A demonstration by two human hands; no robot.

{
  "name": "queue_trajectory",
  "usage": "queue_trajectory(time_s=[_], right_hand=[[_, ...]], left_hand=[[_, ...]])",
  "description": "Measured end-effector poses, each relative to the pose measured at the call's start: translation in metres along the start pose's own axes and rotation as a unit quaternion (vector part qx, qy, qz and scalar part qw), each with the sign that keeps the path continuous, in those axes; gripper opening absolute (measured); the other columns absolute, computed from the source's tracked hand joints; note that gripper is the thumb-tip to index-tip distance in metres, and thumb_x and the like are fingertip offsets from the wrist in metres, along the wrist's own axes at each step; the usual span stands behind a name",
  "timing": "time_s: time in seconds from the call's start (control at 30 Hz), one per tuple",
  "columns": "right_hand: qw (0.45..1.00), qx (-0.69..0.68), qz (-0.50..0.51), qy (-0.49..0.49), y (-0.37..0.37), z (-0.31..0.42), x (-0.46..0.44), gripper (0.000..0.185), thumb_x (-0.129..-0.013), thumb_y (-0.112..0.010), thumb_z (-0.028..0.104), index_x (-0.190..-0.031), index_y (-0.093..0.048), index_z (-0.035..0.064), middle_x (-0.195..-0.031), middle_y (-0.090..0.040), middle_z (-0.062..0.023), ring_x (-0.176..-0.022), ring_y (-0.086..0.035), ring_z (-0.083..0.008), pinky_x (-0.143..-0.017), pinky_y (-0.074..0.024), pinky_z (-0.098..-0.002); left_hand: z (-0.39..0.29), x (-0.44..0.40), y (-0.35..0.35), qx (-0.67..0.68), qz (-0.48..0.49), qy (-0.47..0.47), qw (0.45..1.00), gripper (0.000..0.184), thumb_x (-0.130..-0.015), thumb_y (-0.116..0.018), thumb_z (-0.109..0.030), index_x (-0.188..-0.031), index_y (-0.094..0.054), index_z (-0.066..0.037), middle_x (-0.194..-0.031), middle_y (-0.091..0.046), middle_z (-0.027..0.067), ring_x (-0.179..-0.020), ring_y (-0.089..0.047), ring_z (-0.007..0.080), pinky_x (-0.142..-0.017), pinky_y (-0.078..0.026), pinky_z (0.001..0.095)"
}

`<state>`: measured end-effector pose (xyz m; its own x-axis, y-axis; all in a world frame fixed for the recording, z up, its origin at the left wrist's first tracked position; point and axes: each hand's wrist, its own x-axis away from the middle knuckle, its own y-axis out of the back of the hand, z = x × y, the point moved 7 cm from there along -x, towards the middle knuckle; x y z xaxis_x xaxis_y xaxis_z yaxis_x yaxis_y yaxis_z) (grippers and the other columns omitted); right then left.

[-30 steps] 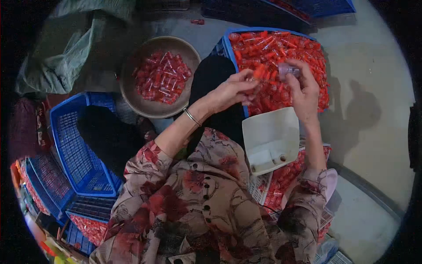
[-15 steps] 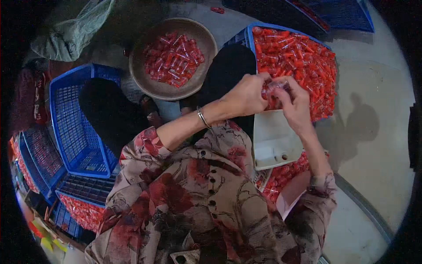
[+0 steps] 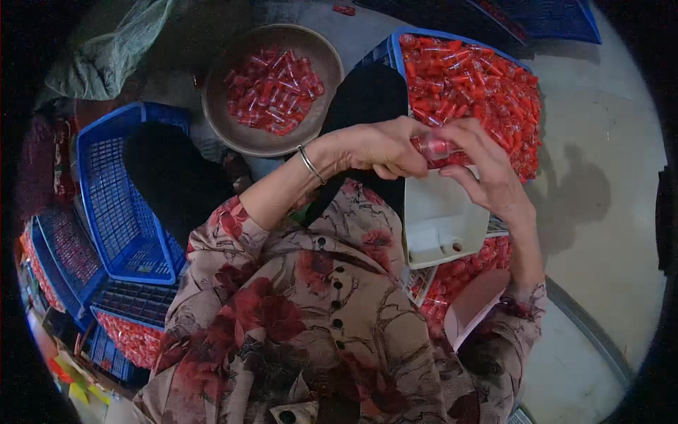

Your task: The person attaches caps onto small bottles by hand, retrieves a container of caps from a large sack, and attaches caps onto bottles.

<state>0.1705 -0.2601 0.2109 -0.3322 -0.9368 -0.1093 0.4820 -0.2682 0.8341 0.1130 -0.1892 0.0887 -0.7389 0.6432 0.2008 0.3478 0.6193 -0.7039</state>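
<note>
Between my hands, above a pale plastic tub (image 3: 441, 219), is a small clear-and-red bottle (image 3: 433, 147). My left hand (image 3: 385, 147), with a bracelet at its wrist, is closed around the left part of the bottle. From the other side, my right hand (image 3: 494, 173) curls its fingers and thumb about the bottle's right end; the exact contact is partly blurred. Just beyond, a blue crate (image 3: 401, 53) is heaped with similar red pieces (image 3: 473, 92).
A round brown basin (image 3: 219, 127) with more red bottles stands at the upper left. A blue basket (image 3: 127, 198) is left of my knee, with stacked crates (image 3: 60, 247) nearby. More red pieces (image 3: 459, 283) lie below the tub, near a pink sheet (image 3: 477, 307).
My left hand has turned and moved slightly left, so the bottle between the hands shows more clearly. My right hand has shifted a little right and down, its thumb spreading lower.
</note>
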Motion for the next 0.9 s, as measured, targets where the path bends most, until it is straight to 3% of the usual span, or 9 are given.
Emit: queue_trajectory(time_s=[0.13, 0.2, 0.3, 0.43, 0.57, 0.63, 0.7, 0.8, 0.9], right_hand=[[0.997, 0.05, 0.059, 0.014, -0.032, -0.016, 0.012, 0.039, -0.081, -0.069, 0.014, -0.115, -0.054, 0.0027, -0.101, -0.06, -0.0184, -0.086, -0.062, -0.0354, -0.073, -0.0508, -0.0388], [0.998, 0.035, 0.042, -0.019, -0.042, -0.017, 0.01, 0.033, -0.083, -0.067, 0.014, -0.112, -0.055, 0.0024, -0.097, -0.061, -0.018, -0.082, -0.062, -0.0354, -0.072, -0.0508, -0.0392], [0.991, -0.029, 0.015, -0.129, -0.055, -0.021, 0.003, 0.027, -0.087, -0.065, 0.016, -0.107, -0.055, 0.0011, -0.086, -0.063, -0.0164, -0.075, -0.064, -0.0299, -0.068, -0.0502, -0.0376], [0.956, -0.15, 0.05, -0.245, -0.077, -0.04, 0.0, 0.032, -0.09, -0.064, 0.022, -0.113, -0.055, 0.0013, -0.082, -0.06, -0.006, -0.072, -0.055, -0.0116, -0.064, -0.0441, -0.027], [0.927, -0.238, 0.041, -0.286, -0.078, -0.046, 0.045, 0.038, -0.09, -0.064, 0.026, -0.119, -0.054, 0.0028, -0.086, -0.059, -0.0049, -0.072, -0.053, -0.0108, -0.064, -0.0431, -0.0264], [0.942, -0.117, 0.084, -0.304, -0.071, -0.064, 0.094, 0.044, -0.09, -0.064, 0.028, -0.125, -0.051, 0.0043, -0.09, -0.058, -0.0053, -0.074, -0.052, -0.0096, -0.065, -0.0437, -0.0262], [0.884, -0.109, 0.204, -0.406, -0.095, -0.092, 0.164, 0.053, -0.086, -0.067, 0.035, -0.124, -0.054, 0.001, -0.104, -0.065, -0.0169, -0.092, -0.064, -0.0279, -0.08, -0.0499, -0.0388], [0.905, 0.043, 0.277, -0.321, -0.13, -0.084, 0.221, 0.051, -0.082, -0.068, 0.032, -0.121, -0.055, 0.0025, -0.107, -0.065, -0.0192, -0.098, -0.063, -0.0342, -0.084, -0.0505, -0.0431], [0.792, 0.075, 0.452, -0.404, -0.174, -0.073, 0.234, 0.045, -0.076, -0.069, 0.023, -0.114, -0.057, 0.0012, -0.106, -0.064, -0.0196, -0.1, -0.062, -0.0348, -0.083, -0.0515, -0.0442]], left_hand=[[0.001, -0.004, 0.003, -0.13, -0.088, -0.041, 0.987, 0.039, -0.075, -0.066, -0.004, -0.112, -0.053, -0.003, -0.062, -0.056, 0.0046, -0.043, -0.051, 0.0157, -0.04, -0.039, 0.0288], [-0.029, 0.012, 0.009, -0.473, -0.333, -0.285, 0.764, 0.046, -0.074, -0.066, -0.002, -0.116, -0.048, -0.003, -0.066, -0.062, 0.0186, -0.055, -0.062, 0.0361, -0.048, -0.047, 0.0419], [-0.027, 0.026, 0.016, -0.572, -0.37, -0.236, 0.693, 0.055, -0.072, -0.064, 0.0, -0.121, -0.041, -0.004, -0.073, -0.061, 0.0263, -0.072, -0.061, 0.0455, -0.059, -0.049, 0.0518], [-0.033, 0.038, 0.021, -0.654, -0.341, -0.22, 0.638, 0.048, -0.076, -0.06, -0.004, -0.119, -0.038, -0.007, -0.075, -0.064, 0.0211, -0.069, -0.063, 0.041, -0.057, -0.05, 0.0501], [-0.034, 0.086, 0.054, -0.725, -0.408, -0.189, 0.521, 0.067, -0.077, -0.064, -0.007, -0.137, -0.036, -0.013, -0.083, -0.065, 0.0162, -0.073, -0.065, 0.0349, -0.06, -0.053, 0.0434], [-0.04, 0.132, 0.104, -0.715, -0.465, -0.202, 0.481, 0.066, -0.078, -0.069, -0.016, -0.138, -0.04, -0.015, -0.099, -0.064, 0.0171, -0.086, -0.063, 0.0335, -0.071, -0.052, 0.0412], [-0.038, 0.17, 0.161, -0.718, -0.481, -0.212, 0.458, 0.06, -0.08, -0.07, -0.022, -0.134, -0.045, -0.017, -0.111, -0.061, 0.017, -0.098, -0.061, 0.0347, -0.081, -0.052, 0.0416], [-0.022, 0.172, 0.213, -0.824, -0.45, -0.048, 0.34, 0.055, -0.081, -0.071, -0.025, -0.13, -0.05, -0.012, -0.124, -0.053, 0.0197, -0.113, -0.052, 0.0376, -0.095, -0.043, 0.0444], [-0.041, 0.109, 0.117, -0.767, -0.435, -0.253, 0.399, 0.045, -0.081, -0.071, -0.019, -0.122, -0.057, -0.008, -0.125, -0.052, 0.0201, -0.117, -0.048, 0.0385, -0.097, -0.04, 0.0448]])
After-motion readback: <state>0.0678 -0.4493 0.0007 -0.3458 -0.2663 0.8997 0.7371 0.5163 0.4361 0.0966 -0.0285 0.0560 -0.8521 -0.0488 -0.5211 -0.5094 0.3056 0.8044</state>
